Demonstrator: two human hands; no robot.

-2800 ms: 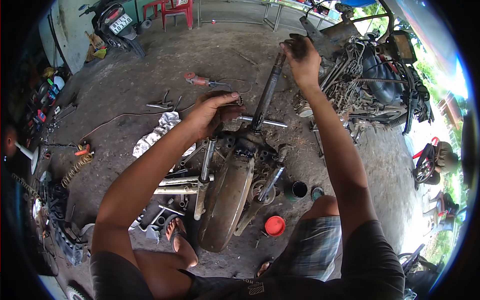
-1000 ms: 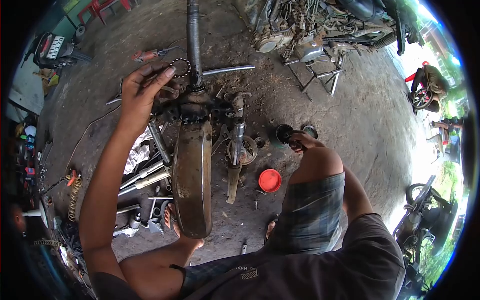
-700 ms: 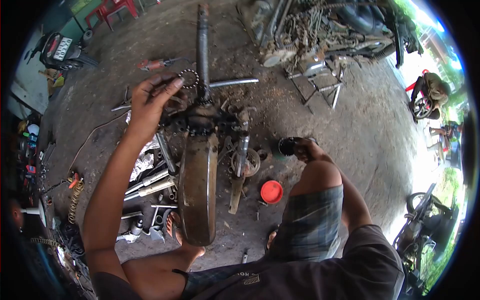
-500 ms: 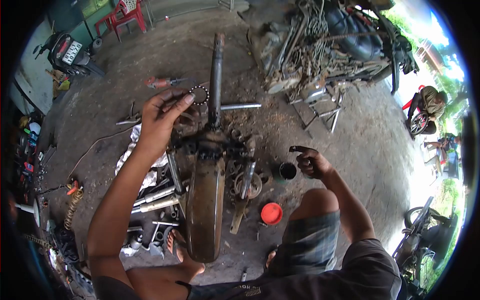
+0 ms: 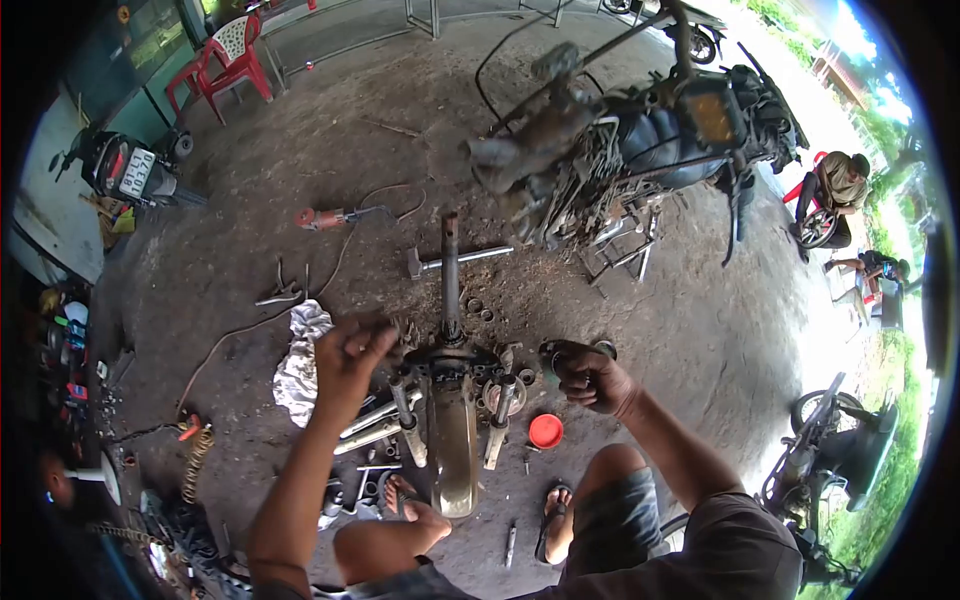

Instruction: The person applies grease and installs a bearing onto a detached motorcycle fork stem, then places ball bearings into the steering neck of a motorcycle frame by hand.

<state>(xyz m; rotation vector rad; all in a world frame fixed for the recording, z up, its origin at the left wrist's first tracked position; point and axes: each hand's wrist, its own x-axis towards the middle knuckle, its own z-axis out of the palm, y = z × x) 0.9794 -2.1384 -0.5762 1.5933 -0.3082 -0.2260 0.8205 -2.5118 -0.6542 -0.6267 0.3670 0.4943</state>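
My left hand (image 5: 352,362) is raised left of the steering stem (image 5: 450,280), thumb and fingers pinched on a thin ring of bearing balls, blurred and mostly hidden now. Dark-smeared, my right hand (image 5: 594,380) hovers over the dark grease tin, which it largely covers. Its index finger points out with dark grease at the tip, and the other fingers are curled. Between my hands, the stem stands up from the black fork clamp (image 5: 452,358). Below the clamp are the brown mudguard (image 5: 455,450) and two fork legs. A red lid (image 5: 546,431) lies near my right knee.
A white cloth (image 5: 302,365), a hammer (image 5: 465,261) and a red power tool (image 5: 322,218) with its cord lie on the floor. A stripped motorcycle (image 5: 650,140) stands at upper right. Another person (image 5: 838,190) sits by a wheel at far right.
The view has tilted up and pulled back. My right hand has gone from the stem top to the grease tin, lifted greasy, and is over the tin again. My left hand keeps the ring.
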